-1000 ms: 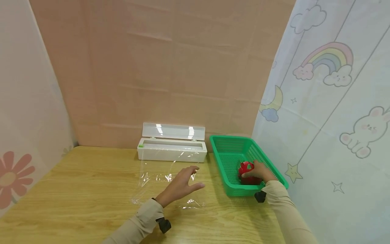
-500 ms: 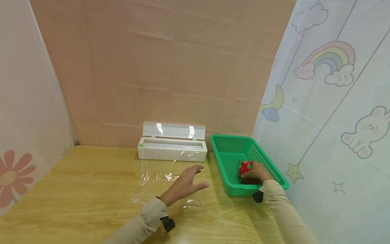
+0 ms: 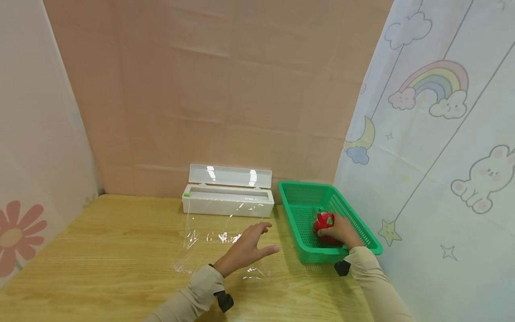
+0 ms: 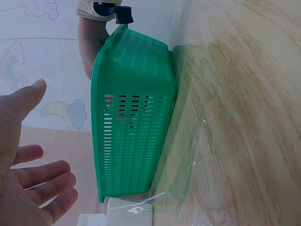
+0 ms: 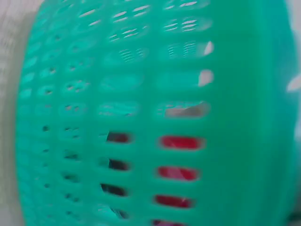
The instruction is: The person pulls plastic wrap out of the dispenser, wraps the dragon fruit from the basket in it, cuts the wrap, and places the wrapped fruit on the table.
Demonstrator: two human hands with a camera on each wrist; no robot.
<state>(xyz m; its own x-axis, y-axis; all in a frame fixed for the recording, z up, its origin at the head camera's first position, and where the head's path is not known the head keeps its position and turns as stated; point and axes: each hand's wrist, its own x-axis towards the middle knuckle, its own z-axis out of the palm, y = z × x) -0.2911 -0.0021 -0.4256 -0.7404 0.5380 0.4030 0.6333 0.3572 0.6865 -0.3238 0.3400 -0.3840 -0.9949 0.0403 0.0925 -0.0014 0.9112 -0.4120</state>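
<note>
My right hand (image 3: 342,229) reaches into the green plastic basket (image 3: 289,219) and grips a red item (image 3: 324,221) with a green-and-white patch, thumb at its near left side. What kind of item it is cannot be told. Through the basket slots in the right wrist view only bits of red (image 5: 181,142) show; the hand is hidden there. My left hand (image 3: 246,250) hovers with fingers spread and loosely bent, holding nothing, above a sheet of clear cling film (image 3: 201,237). The film runs from a white cling film dispenser (image 3: 227,206) onto the table.
The dispenser's lid (image 3: 230,175) stands raised at the back, with a small green tab (image 3: 187,194) at its left end. Left of the basket, the film covers part of the wooden table (image 3: 100,250). Cloth hangs behind and along both sides.
My left hand has drifted a little to the right over the film. The right hand stays in the basket with its hold on the red item, which has tilted slightly.
</note>
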